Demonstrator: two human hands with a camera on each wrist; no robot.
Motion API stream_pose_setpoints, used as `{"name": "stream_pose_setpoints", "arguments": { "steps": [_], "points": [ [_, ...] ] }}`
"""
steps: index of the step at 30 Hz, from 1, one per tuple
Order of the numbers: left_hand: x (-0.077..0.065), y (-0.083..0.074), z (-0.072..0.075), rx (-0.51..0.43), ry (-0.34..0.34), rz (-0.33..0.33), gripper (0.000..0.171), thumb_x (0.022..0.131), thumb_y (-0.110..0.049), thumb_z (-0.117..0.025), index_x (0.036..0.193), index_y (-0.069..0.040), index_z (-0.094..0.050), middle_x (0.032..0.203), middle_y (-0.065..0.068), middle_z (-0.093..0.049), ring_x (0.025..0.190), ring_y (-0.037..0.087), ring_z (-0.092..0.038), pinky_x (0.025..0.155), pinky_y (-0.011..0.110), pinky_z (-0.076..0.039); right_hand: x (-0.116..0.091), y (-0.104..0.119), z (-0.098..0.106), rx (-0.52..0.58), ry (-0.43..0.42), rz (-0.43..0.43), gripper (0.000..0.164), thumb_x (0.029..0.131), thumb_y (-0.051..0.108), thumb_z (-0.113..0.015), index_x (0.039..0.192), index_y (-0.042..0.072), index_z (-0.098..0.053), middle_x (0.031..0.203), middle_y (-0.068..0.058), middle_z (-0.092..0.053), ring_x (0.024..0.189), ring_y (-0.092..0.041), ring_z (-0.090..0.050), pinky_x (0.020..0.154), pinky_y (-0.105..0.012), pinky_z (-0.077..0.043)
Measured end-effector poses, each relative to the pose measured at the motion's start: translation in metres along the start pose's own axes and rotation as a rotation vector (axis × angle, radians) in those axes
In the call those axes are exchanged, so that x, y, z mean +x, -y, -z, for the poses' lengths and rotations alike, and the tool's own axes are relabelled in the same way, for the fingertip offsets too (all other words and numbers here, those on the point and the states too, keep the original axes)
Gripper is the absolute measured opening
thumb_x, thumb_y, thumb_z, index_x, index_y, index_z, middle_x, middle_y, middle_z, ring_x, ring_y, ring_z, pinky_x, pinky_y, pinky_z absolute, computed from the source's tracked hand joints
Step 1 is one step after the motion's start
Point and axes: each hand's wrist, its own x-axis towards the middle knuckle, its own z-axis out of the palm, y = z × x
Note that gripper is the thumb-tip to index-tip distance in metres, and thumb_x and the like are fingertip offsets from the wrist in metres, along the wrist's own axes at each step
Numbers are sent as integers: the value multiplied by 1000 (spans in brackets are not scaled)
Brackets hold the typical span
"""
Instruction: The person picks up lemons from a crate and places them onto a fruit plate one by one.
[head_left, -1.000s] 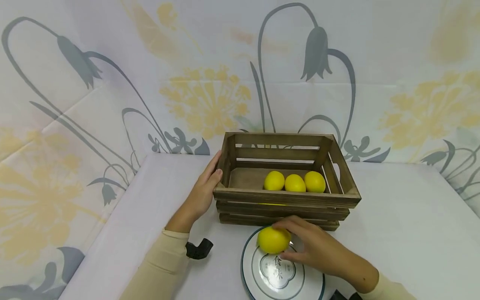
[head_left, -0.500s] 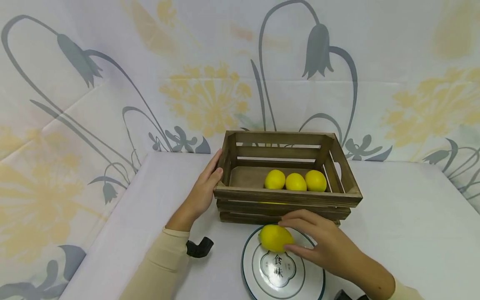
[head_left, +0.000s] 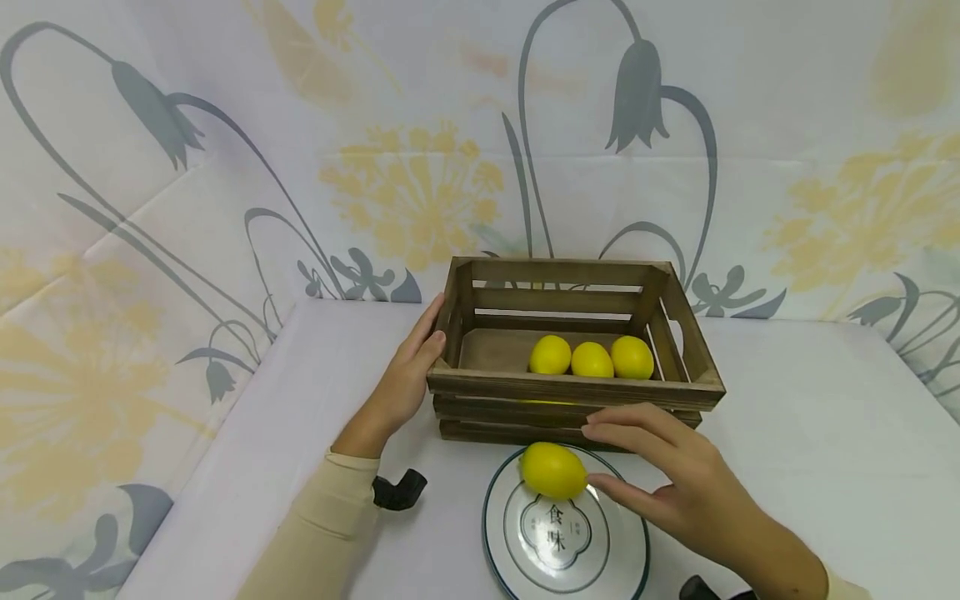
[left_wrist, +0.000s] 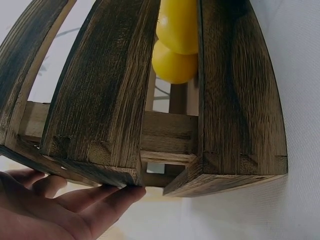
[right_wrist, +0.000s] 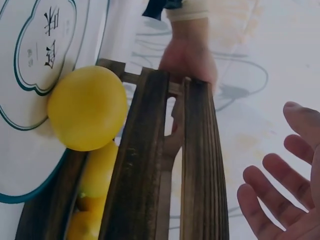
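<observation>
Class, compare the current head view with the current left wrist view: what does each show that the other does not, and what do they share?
Only the head view shows the round plate, the lemon on the plate and the right hand beside it.

Only the left wrist view shows several fingers of the left hand against the crate's end, hidden in the head view.

Both show the wooden crate, the left hand touching it, lemons inside (three visible from the head, two through a slat gap from the left wrist) and the white tabletop.

White plate (head_left: pixel 555 579) — 食味 (head_left: pixel 555 528), smaller marks (head_left: pixel 576 528) illegible
</observation>
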Motion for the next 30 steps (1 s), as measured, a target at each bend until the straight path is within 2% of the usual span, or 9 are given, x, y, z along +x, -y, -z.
{"name": "stream_pose_setpoints", "arguments": {
  "steps": [14,24,30],
  "points": [
    [0,0,0,-4,2,1,56,110,-33,-28,162,-28,-10,168,-8,-7,157,21,0,124,58,-4,18,7,22,-32,-161,62,46,96,38,-66,101,-8,-71,104,-19,-68,118,-2,-60,100,-9,-44],
    [-1,2,1,4,-2,13,55,110,-33,-28,162,-30,-11,168,-10,-8,157,20,0,124,58,-4,36,9,40,-111,-78,107,48,99,41,-61,105,-5,-72,102,-18,-67,111,-3,-60,96,-6,-44],
    [0,2,-1,1,-3,8,55,110,-32,-28,162,-30,-10,168,-9,-8,157,20,-1,124,58,-4,54,7,52,-155,-10,125,50,100,44,-58,109,-3,-72,107,-16,-68,116,-4,-59,98,-6,-44]
  ]
}}
